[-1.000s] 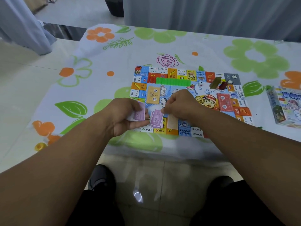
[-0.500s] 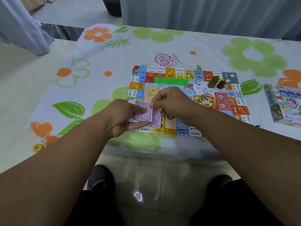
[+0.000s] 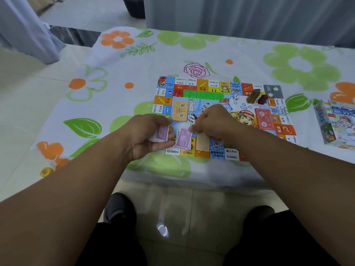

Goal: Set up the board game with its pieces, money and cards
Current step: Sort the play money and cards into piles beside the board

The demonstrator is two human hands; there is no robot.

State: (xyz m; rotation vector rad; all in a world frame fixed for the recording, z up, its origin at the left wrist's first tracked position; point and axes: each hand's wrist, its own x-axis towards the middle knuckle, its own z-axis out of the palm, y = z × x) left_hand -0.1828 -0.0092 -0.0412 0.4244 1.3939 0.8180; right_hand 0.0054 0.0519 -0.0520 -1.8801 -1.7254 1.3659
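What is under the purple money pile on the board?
The game board: the purple money pile lies on its near edge squares. A yellow square's 700 label shows below; the rest is covered. The right hand pinches the pile's far end.

tablecloth [image 3: 192, 45]: smooth, faintly shiny sheet | board [image 3: 232, 154]: printed card, matt | purple notes [image 3: 184, 139]: thin paper | green pieces [image 3: 203, 95]: translucent plastic | floor tiles [image 3: 172, 208], lower centre: glossy, reflecting light
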